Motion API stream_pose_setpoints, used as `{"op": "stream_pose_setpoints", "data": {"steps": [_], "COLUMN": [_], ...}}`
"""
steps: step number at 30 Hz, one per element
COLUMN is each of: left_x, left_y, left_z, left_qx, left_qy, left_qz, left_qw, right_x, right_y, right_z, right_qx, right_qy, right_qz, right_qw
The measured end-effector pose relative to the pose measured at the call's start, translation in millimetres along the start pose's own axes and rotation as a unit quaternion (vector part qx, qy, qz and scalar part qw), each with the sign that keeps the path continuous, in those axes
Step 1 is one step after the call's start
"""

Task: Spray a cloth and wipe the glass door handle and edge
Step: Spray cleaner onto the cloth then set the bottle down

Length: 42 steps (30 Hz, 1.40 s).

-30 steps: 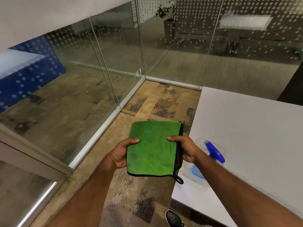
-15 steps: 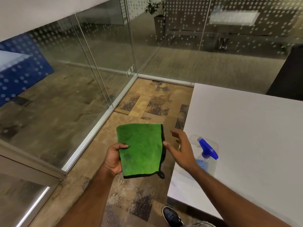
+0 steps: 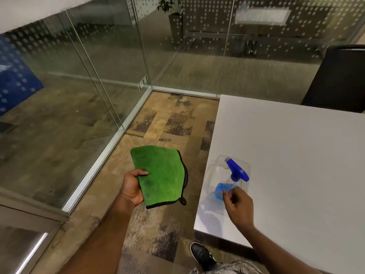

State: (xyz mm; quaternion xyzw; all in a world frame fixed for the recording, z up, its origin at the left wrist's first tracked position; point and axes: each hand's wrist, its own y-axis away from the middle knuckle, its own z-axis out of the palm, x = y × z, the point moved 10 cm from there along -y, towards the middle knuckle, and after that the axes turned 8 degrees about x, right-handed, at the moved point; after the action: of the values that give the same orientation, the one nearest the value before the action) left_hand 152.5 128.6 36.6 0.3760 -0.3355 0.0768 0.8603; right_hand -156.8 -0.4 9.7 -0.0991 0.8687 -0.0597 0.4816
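Observation:
My left hand (image 3: 132,187) holds a folded green cloth (image 3: 161,175) with black trim by its left edge, out over the floor. A clear spray bottle (image 3: 229,175) with a blue trigger head and blue liquid stands near the front left corner of the white table (image 3: 296,165). My right hand (image 3: 240,206) hovers just in front of the bottle, fingers loosely curled and touching or nearly touching its base, holding nothing. Glass wall panels (image 3: 59,95) run along the left. No door handle is in view.
A black chair (image 3: 341,80) stands behind the table at the far right. A metal floor track (image 3: 110,147) runs under the glass panels. Patterned carpet lies between glass and table. My shoe (image 3: 202,255) shows at the bottom. A potted plant (image 3: 173,14) stands beyond the glass.
My right hand let go of the cloth and moved right to the spray bottle. My left hand keeps the cloth, now alone. The view shifted slightly rightward.

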Motion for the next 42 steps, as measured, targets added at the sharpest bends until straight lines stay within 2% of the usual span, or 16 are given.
{"op": "stream_pose_setpoints", "data": {"steps": [4,6,11,20,25,31,36,42], "left_x": [-2.3,-2.1,-2.8,-2.9,11.8,35.7,49.0,54.5], "left_y": [-1.5,-2.3,-1.8,1.2,1.9,3.2,8.1,16.6], "left_z": [5.6,6.4,9.9,13.0,18.4,33.3,39.7,41.8], "left_qx": [-0.012,-0.009,-0.009,-0.007,-0.034,-0.08,-0.086,-0.09], "left_qy": [-0.017,-0.021,-0.022,-0.021,-0.014,-0.002,0.01,0.026], "left_qz": [0.002,0.004,-0.001,-0.014,0.002,0.023,0.041,0.055], "left_qw": [1.0,1.0,1.0,1.0,0.999,0.997,0.995,0.994], "right_x": [21.2,20.5,6.9,-10.1,-59.8,-151.9,-201.7,-211.5], "right_y": [-19.0,-30.9,-58.3,-74.0,-86.5,-86.1,-70.2,-44.8], "right_z": [-17.8,-16.0,7.3,29.7,18.6,22.5,34.8,56.7], "right_qx": [0.056,0.046,-0.061,-0.14,-0.172,-0.283,-0.239,-0.243], "right_qy": [-0.026,-0.048,-0.102,-0.172,-0.166,-0.131,-0.129,-0.163], "right_qz": [0.081,0.076,0.043,0.005,-0.054,-0.128,-0.193,-0.163], "right_qw": [0.995,0.995,0.992,0.975,0.969,0.942,0.943,0.942]}}
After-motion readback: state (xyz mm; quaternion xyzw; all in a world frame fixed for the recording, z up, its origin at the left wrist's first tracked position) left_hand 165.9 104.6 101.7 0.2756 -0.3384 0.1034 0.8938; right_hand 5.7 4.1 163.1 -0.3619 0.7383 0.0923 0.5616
